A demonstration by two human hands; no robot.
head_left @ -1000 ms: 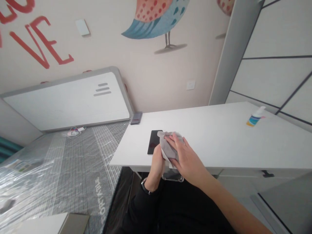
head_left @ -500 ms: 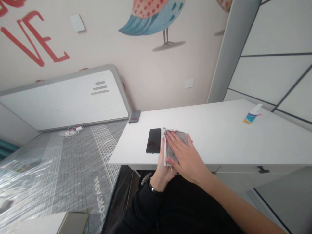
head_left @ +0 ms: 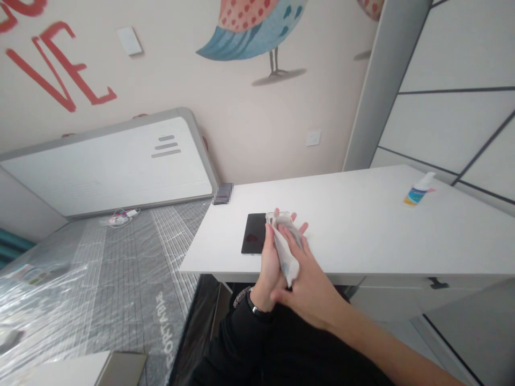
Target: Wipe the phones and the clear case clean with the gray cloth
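Observation:
Above the front edge of the white desk (head_left: 354, 225), my left hand (head_left: 269, 271) holds a clear phone case (head_left: 285, 214), with fingertips showing past its far edge and right side. A light grey cloth (head_left: 288, 262) lies over the case, bunched under my right hand (head_left: 314, 287), whose fingers press it down. Much of the case is hidden by cloth and fingers. Just left of my hands a dark phone (head_left: 253, 234) lies flat on the desk, screen up, its right side partly covered by my left hand and the case.
A white spray bottle (head_left: 417, 192) with a blue and yellow label stands at the desk's right. A blurred dark object (head_left: 222, 193) sits at the back left corner. Left of the desk is a plastic-covered mattress (head_left: 120, 268); a drawer handle (head_left: 438, 282) juts out in front.
My right hand has slid down and toward me with the cloth, which is now more bunched. The case's far end and my left fingertips have come into view.

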